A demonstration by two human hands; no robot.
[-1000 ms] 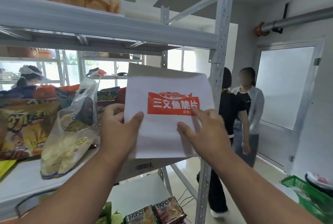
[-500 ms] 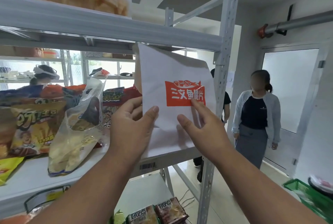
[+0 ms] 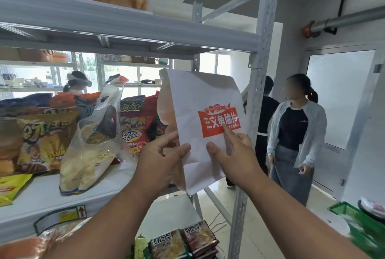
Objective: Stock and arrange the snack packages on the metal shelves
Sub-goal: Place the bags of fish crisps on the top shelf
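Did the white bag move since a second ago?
Yes. The white bag has turned and slid left from the grey upright post toward the snack packs, both hands holding it.

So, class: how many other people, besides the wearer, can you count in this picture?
3. One stands by the door at right; one in black is partly hidden behind the shelf post; one is seen through the shelves at left. Others may be hidden.
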